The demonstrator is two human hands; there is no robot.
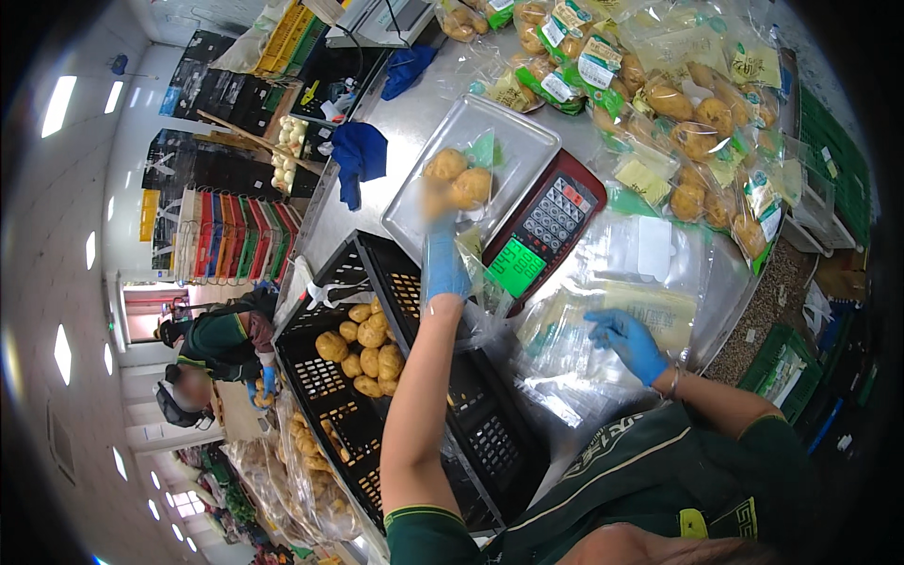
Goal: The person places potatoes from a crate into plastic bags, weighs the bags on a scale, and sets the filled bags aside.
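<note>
My left hand [445,268], in a blue glove, reaches over the near edge of the metal weighing tray [513,132]. A blurred tan patch covers its fingers, so their grip cannot be made out. Just beyond them, potatoes [471,188] lie on the tray in a clear plastic bag [485,149]. The red scale [556,217] has a lit green display. My right hand [629,344], also gloved in blue, is open with its fingers apart over a stack of flat clear bags [589,363] and holds nothing.
Black crates [353,268] with loose potatoes [367,348] stand left of my left forearm. Filled potato bags [697,141] are piled at the far right of the metal table. A blue cloth [360,155] hangs over its left edge. Another person [221,344] works at the left.
</note>
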